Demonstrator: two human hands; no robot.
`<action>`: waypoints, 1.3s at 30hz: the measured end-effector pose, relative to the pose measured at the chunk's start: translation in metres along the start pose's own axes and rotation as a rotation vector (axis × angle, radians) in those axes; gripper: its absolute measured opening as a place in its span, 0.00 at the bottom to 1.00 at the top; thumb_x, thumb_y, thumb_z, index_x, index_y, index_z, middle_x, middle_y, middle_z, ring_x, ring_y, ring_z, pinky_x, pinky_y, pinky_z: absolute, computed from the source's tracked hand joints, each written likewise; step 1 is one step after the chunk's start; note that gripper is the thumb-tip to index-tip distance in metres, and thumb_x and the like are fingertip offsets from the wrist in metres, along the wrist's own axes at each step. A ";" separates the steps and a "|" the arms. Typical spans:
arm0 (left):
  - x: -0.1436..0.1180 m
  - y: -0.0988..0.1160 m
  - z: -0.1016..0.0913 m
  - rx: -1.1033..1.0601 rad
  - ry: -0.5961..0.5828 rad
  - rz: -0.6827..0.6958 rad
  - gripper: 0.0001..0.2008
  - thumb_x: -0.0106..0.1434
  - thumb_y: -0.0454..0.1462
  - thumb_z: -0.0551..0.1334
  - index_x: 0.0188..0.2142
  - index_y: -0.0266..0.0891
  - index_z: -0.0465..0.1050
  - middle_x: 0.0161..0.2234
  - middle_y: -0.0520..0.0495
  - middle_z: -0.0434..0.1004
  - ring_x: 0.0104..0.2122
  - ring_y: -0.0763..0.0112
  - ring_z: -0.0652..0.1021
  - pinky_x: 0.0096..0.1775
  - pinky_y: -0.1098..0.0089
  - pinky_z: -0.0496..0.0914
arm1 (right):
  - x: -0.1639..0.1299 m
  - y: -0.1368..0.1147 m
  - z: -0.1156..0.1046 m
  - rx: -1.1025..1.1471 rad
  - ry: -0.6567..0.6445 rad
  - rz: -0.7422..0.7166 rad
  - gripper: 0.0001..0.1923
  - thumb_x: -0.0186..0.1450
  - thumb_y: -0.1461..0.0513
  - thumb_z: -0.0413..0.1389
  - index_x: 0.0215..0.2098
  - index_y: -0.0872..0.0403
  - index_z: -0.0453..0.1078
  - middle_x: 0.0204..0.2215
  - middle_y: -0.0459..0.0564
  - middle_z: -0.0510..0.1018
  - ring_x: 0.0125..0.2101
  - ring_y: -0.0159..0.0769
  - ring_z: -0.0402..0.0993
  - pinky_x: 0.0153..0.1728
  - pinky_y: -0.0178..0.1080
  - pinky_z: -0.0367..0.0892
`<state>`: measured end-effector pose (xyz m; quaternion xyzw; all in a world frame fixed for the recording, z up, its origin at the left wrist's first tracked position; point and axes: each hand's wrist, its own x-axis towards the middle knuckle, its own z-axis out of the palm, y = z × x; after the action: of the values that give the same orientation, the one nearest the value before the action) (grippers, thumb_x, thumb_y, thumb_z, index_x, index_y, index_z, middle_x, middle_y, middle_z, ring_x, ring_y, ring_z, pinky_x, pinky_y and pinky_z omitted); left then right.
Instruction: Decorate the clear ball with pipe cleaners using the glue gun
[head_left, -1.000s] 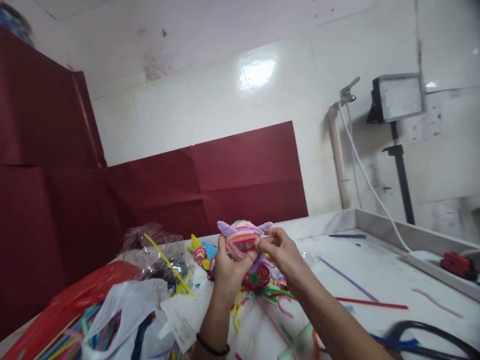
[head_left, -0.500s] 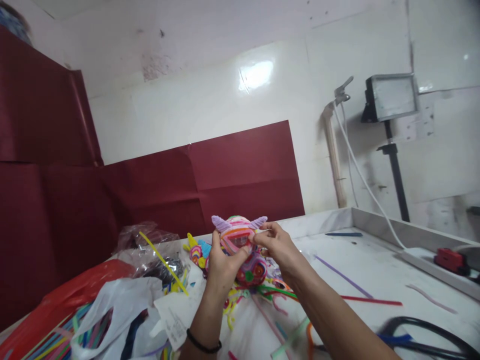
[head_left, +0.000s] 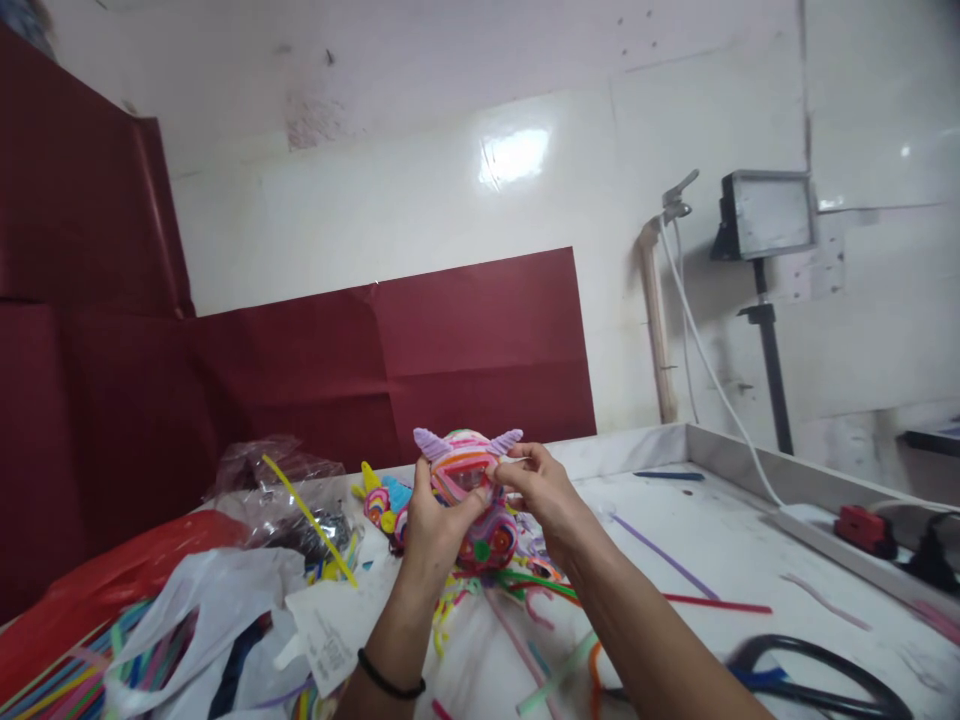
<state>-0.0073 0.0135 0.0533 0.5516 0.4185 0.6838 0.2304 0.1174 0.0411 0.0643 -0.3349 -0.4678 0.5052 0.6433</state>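
Observation:
A colourful figure of coiled pipe cleaners (head_left: pixel 469 441), with two lilac horns and pink and orange bands round an opening, stands upright over the table. My left hand (head_left: pixel 439 515) is closed round its left side, thumb across the front below the opening. On the other side my right hand (head_left: pixel 541 492) pinches the right edge of the opening under the horn; whether a separate strand is between those fingertips cannot be made out. Lower down the figure, round coils and a green spot show. Just left of it sits another coiled piece (head_left: pixel 386 500) with yellow and blue tips.
Loose pipe cleaners, including a purple one (head_left: pixel 664 555) and a red one (head_left: pixel 720 604), lie on the white table. Black-handled scissors (head_left: pixel 832 665) rest at front right. A white plastic bag (head_left: pixel 202 590) and a red bag (head_left: pixel 165 550) are on the left. A power strip (head_left: pixel 814 530) lies along the right edge.
The camera view has shifted slightly, so the table things and the figure sit a little further left. Both hands keep nearly the same hold on the figure.

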 end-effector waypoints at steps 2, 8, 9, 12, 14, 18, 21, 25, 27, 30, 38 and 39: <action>0.000 -0.001 -0.002 0.017 -0.017 0.005 0.27 0.50 0.41 0.71 0.48 0.40 0.67 0.39 0.45 0.82 0.37 0.62 0.81 0.41 0.65 0.74 | -0.001 -0.001 0.001 -0.002 0.001 0.000 0.18 0.44 0.61 0.64 0.32 0.51 0.66 0.20 0.40 0.71 0.23 0.33 0.70 0.23 0.34 0.63; 0.003 -0.005 -0.006 0.028 -0.017 0.000 0.31 0.49 0.42 0.72 0.51 0.39 0.65 0.42 0.43 0.81 0.40 0.59 0.82 0.43 0.63 0.74 | -0.007 -0.009 0.001 -0.004 0.007 0.022 0.18 0.44 0.63 0.63 0.33 0.51 0.66 0.23 0.42 0.73 0.24 0.35 0.72 0.23 0.34 0.63; 0.003 -0.005 -0.006 0.025 -0.022 0.002 0.31 0.49 0.42 0.72 0.51 0.40 0.65 0.42 0.43 0.81 0.40 0.59 0.81 0.43 0.63 0.74 | -0.007 -0.010 0.001 -0.008 0.010 0.029 0.18 0.44 0.63 0.63 0.33 0.51 0.66 0.23 0.42 0.73 0.24 0.34 0.71 0.23 0.34 0.63; 0.002 -0.003 -0.005 0.014 -0.028 0.011 0.29 0.49 0.42 0.72 0.50 0.40 0.66 0.41 0.45 0.81 0.38 0.60 0.81 0.42 0.63 0.74 | -0.010 -0.012 0.001 -0.021 0.015 0.041 0.20 0.43 0.62 0.63 0.34 0.51 0.66 0.23 0.41 0.73 0.23 0.33 0.69 0.23 0.34 0.62; 0.000 0.000 -0.006 0.019 -0.015 0.006 0.30 0.49 0.41 0.72 0.50 0.40 0.66 0.41 0.44 0.81 0.39 0.60 0.81 0.43 0.63 0.74 | -0.011 -0.013 0.002 -0.024 0.003 0.038 0.21 0.43 0.60 0.63 0.35 0.52 0.66 0.24 0.41 0.72 0.24 0.32 0.68 0.24 0.34 0.62; -0.002 0.005 -0.009 0.037 0.021 -0.009 0.31 0.47 0.40 0.73 0.50 0.39 0.67 0.43 0.43 0.80 0.42 0.58 0.80 0.45 0.62 0.73 | -0.015 -0.015 0.003 -0.023 -0.026 0.042 0.22 0.43 0.60 0.62 0.36 0.52 0.65 0.24 0.40 0.72 0.25 0.31 0.68 0.26 0.34 0.62; -0.003 0.008 -0.010 0.039 -0.002 0.013 0.30 0.49 0.40 0.72 0.50 0.39 0.66 0.43 0.43 0.80 0.41 0.59 0.80 0.45 0.62 0.73 | -0.017 -0.017 0.004 -0.015 -0.044 0.047 0.21 0.44 0.60 0.63 0.36 0.52 0.66 0.24 0.40 0.73 0.26 0.32 0.68 0.27 0.35 0.63; -0.005 0.010 -0.010 0.060 -0.024 0.039 0.29 0.51 0.41 0.71 0.50 0.40 0.64 0.43 0.44 0.79 0.40 0.61 0.80 0.44 0.63 0.73 | -0.018 -0.020 0.004 -0.007 -0.031 0.036 0.20 0.44 0.61 0.63 0.36 0.52 0.66 0.24 0.40 0.72 0.26 0.32 0.69 0.27 0.35 0.63; -0.005 0.011 -0.010 0.089 -0.009 0.038 0.29 0.51 0.42 0.71 0.50 0.40 0.64 0.42 0.44 0.79 0.40 0.61 0.80 0.44 0.64 0.73 | -0.019 -0.021 0.004 -0.009 -0.022 0.036 0.21 0.44 0.61 0.64 0.36 0.52 0.66 0.23 0.40 0.72 0.26 0.33 0.69 0.26 0.35 0.63; -0.005 0.014 -0.009 0.099 -0.003 0.043 0.27 0.50 0.42 0.71 0.47 0.39 0.65 0.39 0.46 0.80 0.38 0.62 0.80 0.41 0.65 0.73 | -0.018 -0.020 0.004 -0.014 -0.025 0.033 0.21 0.44 0.61 0.64 0.36 0.52 0.67 0.24 0.41 0.73 0.27 0.34 0.70 0.26 0.35 0.63; -0.006 0.015 -0.009 0.109 0.000 0.038 0.28 0.51 0.42 0.70 0.49 0.40 0.65 0.42 0.45 0.80 0.39 0.61 0.80 0.44 0.63 0.73 | -0.018 -0.020 0.003 -0.002 -0.035 0.013 0.20 0.43 0.61 0.63 0.35 0.53 0.66 0.25 0.41 0.73 0.27 0.33 0.69 0.27 0.35 0.62; -0.007 0.014 -0.008 0.103 -0.003 0.043 0.28 0.51 0.42 0.70 0.49 0.40 0.64 0.42 0.44 0.80 0.39 0.61 0.80 0.44 0.62 0.73 | -0.017 -0.020 0.003 -0.005 -0.035 0.013 0.20 0.43 0.61 0.63 0.35 0.53 0.66 0.25 0.41 0.73 0.27 0.33 0.68 0.26 0.35 0.62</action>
<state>-0.0110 -0.0021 0.0612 0.5723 0.4408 0.6655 0.1878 0.1208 0.0187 0.0791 -0.3306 -0.4780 0.5140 0.6309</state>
